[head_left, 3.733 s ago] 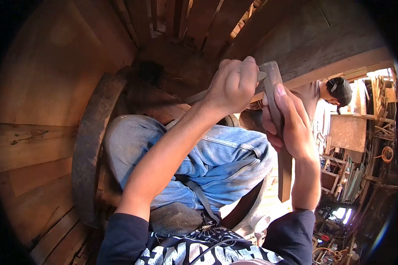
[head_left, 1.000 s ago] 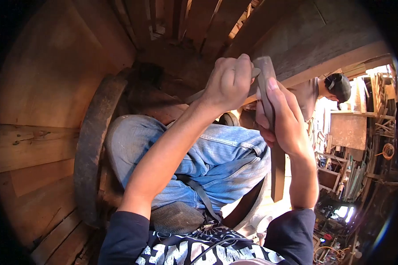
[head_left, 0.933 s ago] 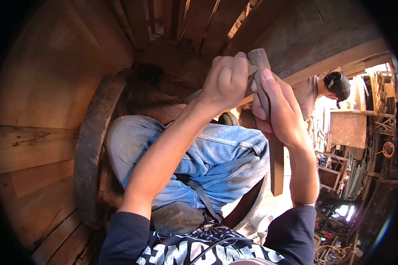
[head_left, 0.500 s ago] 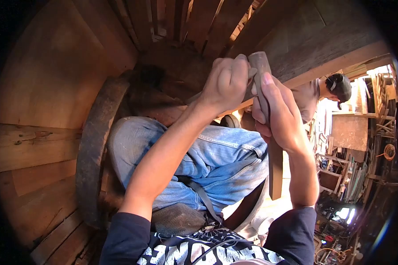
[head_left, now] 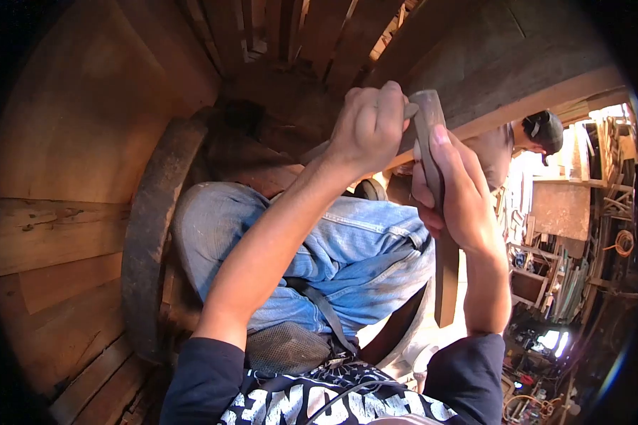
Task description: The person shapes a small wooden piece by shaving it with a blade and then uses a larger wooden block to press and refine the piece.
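Observation:
My left hand (head_left: 372,131) is closed in a fist around a chisel, whose rounded butt end (head_left: 410,110) pokes out on the thumb side. Most of its length is hidden by the fist; a pale narrow strip (head_left: 315,151) shows beyond the wrist. In my right hand (head_left: 457,188) is a long wooden bar (head_left: 446,283), gripped near its upper part with the thumb along it. The bar's upper end stands right at the chisel's butt, and its squared lower end hangs beside my forearm.
A large timber beam (head_left: 546,95) slopes across the upper right. Curved dark wood (head_left: 152,241) stands left of my bent knees in jeans (head_left: 361,241). Planks (head_left: 57,227) line the left side. Another person in a cap (head_left: 544,134) bends beyond the beam, near stacked wood (head_left: 574,262).
The wooden bar has shifted slightly right and down with my right hand. My left hand and the chisel's butt have moved only a little.

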A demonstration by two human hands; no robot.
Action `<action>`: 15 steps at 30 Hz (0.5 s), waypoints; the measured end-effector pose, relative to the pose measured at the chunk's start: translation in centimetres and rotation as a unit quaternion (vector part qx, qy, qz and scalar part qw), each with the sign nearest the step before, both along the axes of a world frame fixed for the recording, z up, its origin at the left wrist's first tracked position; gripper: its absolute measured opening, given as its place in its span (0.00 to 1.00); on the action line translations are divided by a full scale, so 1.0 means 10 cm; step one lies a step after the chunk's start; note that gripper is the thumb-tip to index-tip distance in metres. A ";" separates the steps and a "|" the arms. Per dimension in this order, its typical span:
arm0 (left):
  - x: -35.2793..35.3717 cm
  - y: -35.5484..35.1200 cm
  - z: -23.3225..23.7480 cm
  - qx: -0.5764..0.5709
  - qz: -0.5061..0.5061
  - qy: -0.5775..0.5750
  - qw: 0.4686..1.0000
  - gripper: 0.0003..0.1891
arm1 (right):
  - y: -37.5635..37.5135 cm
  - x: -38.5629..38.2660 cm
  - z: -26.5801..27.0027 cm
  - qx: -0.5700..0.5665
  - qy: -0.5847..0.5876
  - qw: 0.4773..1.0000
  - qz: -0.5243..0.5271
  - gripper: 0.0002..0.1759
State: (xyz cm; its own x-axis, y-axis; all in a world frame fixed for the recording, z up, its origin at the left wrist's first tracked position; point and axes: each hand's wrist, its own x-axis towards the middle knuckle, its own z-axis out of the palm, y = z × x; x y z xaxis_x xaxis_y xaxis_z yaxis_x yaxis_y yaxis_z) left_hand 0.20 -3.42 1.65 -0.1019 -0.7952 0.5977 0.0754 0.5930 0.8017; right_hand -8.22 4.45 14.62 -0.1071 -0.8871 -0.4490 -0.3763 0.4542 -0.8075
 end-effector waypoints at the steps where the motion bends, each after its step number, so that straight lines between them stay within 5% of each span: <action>1: -0.03 -0.01 -0.02 -0.001 -0.002 0.002 1.000 0.07 | -0.01 0.00 0.00 -0.004 0.002 1.000 0.011 0.24; 3: -0.05 -0.05 -0.09 -0.129 0.109 -0.027 0.985 0.07 | -0.13 -0.04 -0.05 -0.017 0.004 1.000 0.025 0.24; 6: -0.01 -0.11 -0.10 -0.135 0.077 -0.002 0.988 0.09 | -0.14 0.02 -0.04 -0.032 0.016 0.998 0.048 0.24; 10: 0.06 -0.02 -0.02 0.025 -0.052 -0.011 0.998 0.08 | 0.02 -0.01 0.00 -0.003 0.003 1.000 0.015 0.24; 12: -0.02 -0.03 -0.09 -0.146 0.121 -0.071 0.979 0.08 | -0.04 -0.03 -0.02 -0.012 0.000 1.000 0.019 0.24; 15: 0.00 -0.08 -0.12 -0.153 0.101 -0.054 0.982 0.10 | -0.16 -0.04 -0.08 -0.032 0.002 0.999 0.041 0.26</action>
